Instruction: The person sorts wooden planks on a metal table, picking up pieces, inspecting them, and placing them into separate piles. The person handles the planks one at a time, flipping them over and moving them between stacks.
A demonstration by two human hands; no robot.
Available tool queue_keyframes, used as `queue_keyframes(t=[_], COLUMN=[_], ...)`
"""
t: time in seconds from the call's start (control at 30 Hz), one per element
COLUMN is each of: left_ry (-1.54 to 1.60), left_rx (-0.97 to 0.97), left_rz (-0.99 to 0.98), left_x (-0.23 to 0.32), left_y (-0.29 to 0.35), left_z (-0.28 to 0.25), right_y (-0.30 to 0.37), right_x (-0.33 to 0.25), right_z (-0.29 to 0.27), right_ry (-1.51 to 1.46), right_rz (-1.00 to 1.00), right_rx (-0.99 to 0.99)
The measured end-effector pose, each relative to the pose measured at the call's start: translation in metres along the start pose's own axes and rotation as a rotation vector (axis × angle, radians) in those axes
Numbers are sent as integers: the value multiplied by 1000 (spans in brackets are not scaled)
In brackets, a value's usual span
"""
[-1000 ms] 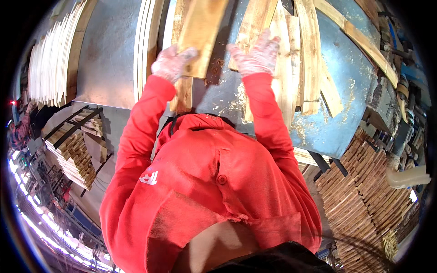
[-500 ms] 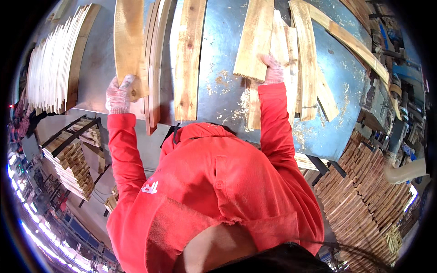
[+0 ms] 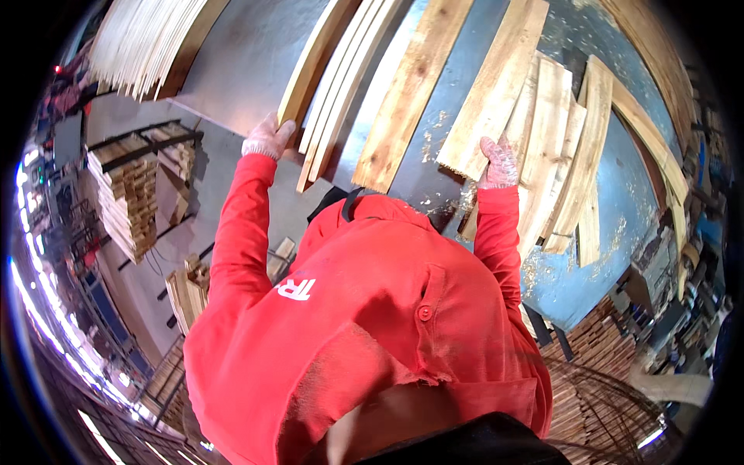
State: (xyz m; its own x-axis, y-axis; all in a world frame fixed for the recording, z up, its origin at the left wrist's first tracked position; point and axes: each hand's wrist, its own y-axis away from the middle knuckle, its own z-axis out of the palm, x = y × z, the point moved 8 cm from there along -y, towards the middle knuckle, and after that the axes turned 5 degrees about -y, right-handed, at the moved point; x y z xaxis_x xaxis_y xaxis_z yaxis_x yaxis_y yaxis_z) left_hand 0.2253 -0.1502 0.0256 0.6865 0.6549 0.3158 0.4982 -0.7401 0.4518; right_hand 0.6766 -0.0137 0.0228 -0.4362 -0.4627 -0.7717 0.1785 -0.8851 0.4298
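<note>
My left hand [image 3: 270, 136], in a pale knitted glove, grips the near end of a wooden board [image 3: 316, 63]. That board stands tilted on its edge beside several narrow boards [image 3: 346, 85], which are also on edge. My right hand [image 3: 499, 163], gloved too, holds the near right corner of another wooden board [image 3: 500, 85], its thumb along the edge and its other fingers mostly hidden. Between my hands a knotty board [image 3: 412, 105] lies flat on the metal table [image 3: 232, 58]. Several loose boards [image 3: 549, 132] overlap just right of my right hand.
A row of thin boards [image 3: 143, 43] stands on the table at far left. Racked timber [image 3: 128, 201] is beyond the table's left edge, and a large timber stack [image 3: 597, 372] at lower right. A curved board [image 3: 651, 147] lies at right. Sawdust [image 3: 535, 271] litters the tabletop.
The view has turned, shifting the table in the picture. The left-hand board, broad face up before, is now tipped onto its edge by the narrow boards. My right hand keeps its board.
</note>
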Motion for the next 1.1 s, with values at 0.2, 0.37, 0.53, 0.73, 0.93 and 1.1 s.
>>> queue_keyframes(t=[0.2,0.37,0.53,0.73,0.93,1.1], left_ry=[308,-300,-162,-231,-200,-81], left_rx=[-114,-56,73,42,80,64], left_rz=[6,-140,-140,-167,-113,84], left_x=[23,93,74,47,40,28], left_y=[37,68,53,25,17,9], left_z=[12,12,-10,-47,-40,-47], right_y=[-5,-8,-3,-12,-13,-59], right_x=[22,42,21,50,117,163], right_z=[22,21,37,24,117,189], right_ry=[45,171,9,840,400,-447], right_rz=[26,52,76,-59,111,358], right_rx=[-83,-71,-19,87,235,-330])
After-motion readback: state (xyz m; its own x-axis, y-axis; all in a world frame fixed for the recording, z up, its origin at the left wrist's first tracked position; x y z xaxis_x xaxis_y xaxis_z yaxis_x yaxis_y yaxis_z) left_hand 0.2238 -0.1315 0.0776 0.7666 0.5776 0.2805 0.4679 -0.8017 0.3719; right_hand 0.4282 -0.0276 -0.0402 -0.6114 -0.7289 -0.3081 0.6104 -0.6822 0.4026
